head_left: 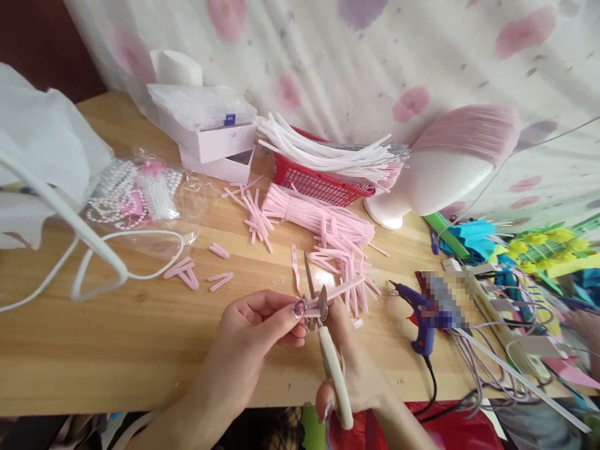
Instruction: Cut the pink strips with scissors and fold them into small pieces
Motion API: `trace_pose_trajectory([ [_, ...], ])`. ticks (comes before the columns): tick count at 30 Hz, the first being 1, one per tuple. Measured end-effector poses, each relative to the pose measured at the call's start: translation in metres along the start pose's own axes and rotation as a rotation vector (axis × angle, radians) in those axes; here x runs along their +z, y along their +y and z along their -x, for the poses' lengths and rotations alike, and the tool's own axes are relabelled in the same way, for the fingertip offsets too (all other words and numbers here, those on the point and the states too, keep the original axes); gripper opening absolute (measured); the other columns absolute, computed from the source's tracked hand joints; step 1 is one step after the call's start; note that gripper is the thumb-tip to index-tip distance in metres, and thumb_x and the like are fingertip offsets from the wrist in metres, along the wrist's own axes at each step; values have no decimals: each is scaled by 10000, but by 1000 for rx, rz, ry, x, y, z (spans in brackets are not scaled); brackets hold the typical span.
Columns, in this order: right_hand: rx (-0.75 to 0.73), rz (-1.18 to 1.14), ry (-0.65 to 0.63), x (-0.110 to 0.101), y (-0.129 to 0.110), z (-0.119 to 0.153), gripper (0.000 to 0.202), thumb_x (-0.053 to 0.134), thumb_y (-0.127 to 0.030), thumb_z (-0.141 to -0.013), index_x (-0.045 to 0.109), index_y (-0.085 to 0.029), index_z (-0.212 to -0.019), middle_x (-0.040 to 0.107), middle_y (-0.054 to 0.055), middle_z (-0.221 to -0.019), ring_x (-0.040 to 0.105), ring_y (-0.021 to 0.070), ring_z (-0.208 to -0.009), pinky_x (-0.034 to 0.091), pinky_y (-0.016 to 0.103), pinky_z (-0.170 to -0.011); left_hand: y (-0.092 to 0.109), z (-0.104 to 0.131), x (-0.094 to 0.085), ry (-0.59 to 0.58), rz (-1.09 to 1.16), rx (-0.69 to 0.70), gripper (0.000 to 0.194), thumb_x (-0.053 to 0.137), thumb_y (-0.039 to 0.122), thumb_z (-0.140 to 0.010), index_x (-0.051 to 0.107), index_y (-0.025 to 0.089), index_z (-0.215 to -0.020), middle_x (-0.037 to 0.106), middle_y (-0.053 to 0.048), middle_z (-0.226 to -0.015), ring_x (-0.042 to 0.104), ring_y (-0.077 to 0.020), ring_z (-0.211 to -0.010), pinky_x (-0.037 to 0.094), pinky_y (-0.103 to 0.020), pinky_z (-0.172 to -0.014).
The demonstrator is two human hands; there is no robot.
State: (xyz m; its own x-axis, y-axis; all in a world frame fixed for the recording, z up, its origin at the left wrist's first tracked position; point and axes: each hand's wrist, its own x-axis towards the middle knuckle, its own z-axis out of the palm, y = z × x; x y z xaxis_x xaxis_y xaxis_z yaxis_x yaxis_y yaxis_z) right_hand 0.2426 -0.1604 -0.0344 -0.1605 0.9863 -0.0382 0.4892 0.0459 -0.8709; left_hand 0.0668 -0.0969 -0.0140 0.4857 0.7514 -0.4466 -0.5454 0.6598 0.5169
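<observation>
Cutting looks to be the step in hand: a fuzzy pink strip point(345, 288) lies at the parted blades of the scissors point(334, 369), above the near part of the desk point(140, 350). The left hand point(250, 334) is pinched on one end of the strip, thumb over the fingers, just left of the blades, while the strip's longer part slants away to their right. The right hand point(359, 369) is closed around the pale scissor handles, with the tips pointing away from the body. Whether the strip is folded double at the pinch is too small to tell. Just beyond the blades lies a short length of measuring tape point(295, 265), and past it a tied pink bundle point(309, 212). Bent pink pieces point(354, 269) are heaped beside the scissors, and a few short folded pieces point(186, 272) lie apart, farther left. As I judge it, the next move calls for a steady left pinch, the strip kept square to the blades, and one firm squeeze of the right hand, with the left fingertips well clear of the edges, since they sit very near them.
</observation>
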Motion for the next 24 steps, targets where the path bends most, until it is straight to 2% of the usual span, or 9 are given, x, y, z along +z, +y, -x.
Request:
trace_pose_trajectory([
  [4, 12, 6, 39, 0, 5, 2, 1026, 793, -787, -497, 530, -206, -1300, 618, 129, -1170, 575, 364, -1081, 487, 429, -960, 2, -1, -2, -28, -25, -6, 194, 926, 241, -538, 773, 145, -608, 721, -20, -553, 622, -66, -476, 540, -111, -484],
  [9, -25, -48, 55, 1, 6, 3, 968, 769, -780, -563, 515, -215, -1308, 605, 118, -1166, 576, 346, -1055, 486, 420, -938, 2, -4, -2, -28, -39, -12, 158, 903, 219, -553, 774, 151, -612, 718, -15, -551, 617, -68, -471, 536, -118, -474],
  [13, -48, -82, 68, 3, 7, 4, 832, 760, -724, -648, 513, -236, -1275, 593, 90, -1145, 571, 295, -993, 484, 378, -898, 3, -3, -2, -17, -45, -12, 131, 886, 189, -551, 771, 153, -602, 713, -9, -544, 605, -64, -458, 530, -119, -461],
  [19, -35, -88, 113, 8, 9, 8, 474, 674, -564, -823, 544, -240, -1143, 562, 51, -978, 542, 239, -894, 486, 349, -821, 4, -2, -1, -9, -50, -33, 133, 882, 176, -530, 772, 146, -598, 713, -16, -539, 604, -70, -454, 532, -128, -461],
  [24, -30, -103, 129, 10, 4, 5, 391, 660, -548, -832, 504, -238, -1011, 540, 37, -916, 516, 203, -795, 475, 329, -721, 3, -4, 0, -19, -41, -46, 147, 890, 189, -519, 772, 147, -595, 710, -19, -539, 603, -68, -463, 525, -122, -467],
])
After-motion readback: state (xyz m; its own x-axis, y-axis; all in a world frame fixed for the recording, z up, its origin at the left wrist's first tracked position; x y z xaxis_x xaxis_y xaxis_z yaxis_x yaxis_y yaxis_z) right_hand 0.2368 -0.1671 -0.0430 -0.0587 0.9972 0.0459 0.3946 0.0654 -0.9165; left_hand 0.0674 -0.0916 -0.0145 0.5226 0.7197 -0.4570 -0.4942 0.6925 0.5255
